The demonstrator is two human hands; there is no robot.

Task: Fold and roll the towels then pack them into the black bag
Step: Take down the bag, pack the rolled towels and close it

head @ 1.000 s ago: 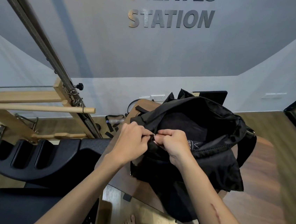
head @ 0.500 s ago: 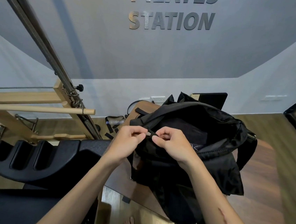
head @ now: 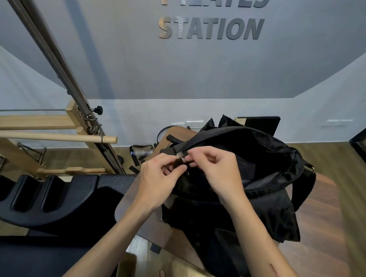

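Pinching a small pale tab at the near rim of the black bag, both hands are seen from the head camera at work on what is judged to be the zip pull or a strap end; which of the two cannot be told. The left hand is closed on the dark strap just below the tab, and the right hand grips the tab from the other side with curled fingers. The bag is slumped on the wooden counter, its mouth gaping and its lower part hanging over the near edge.

A slip of the tab from the fingertips is judged the likeliest fault, caused by so small a purchase. A hard tug could also drag the overhanging bag off the counter, and loose fabric could be caught in the zip.

Counted in this view: one bag, one counter, two hands, one tab. No towels are seen; whether any lie inside the dark bag cannot be told. A black padded arc barrel stands to the left.
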